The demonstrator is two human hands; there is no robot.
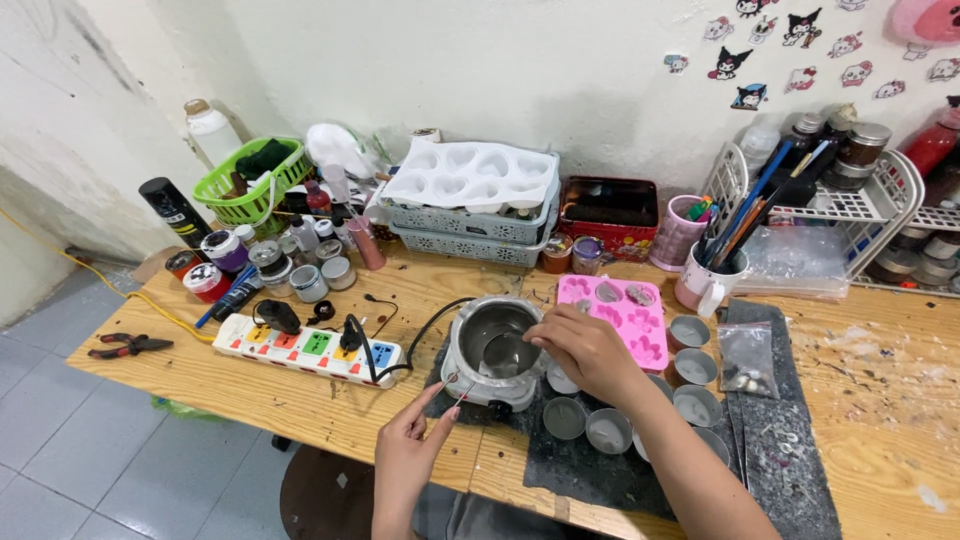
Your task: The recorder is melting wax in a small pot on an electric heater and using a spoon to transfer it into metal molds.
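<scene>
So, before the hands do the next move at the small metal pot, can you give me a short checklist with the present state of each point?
1. Melting pot stands upright on the dark mat: ok.
2. Right hand rests at the pot rim, fingers over the opening: ok.
3. Left hand pinches a thin small piece beside the pot: ok; what the piece is: cannot tell.
4. Pot cord runs to the power strip: ok; switched on: cannot tell.
5. Small tins stand open near the pot: ok.
6. Pink mould lies flat behind the pot: ok.

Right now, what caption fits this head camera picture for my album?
Right hand over a small metal pot, left hand pinching something thin beside it.
</scene>
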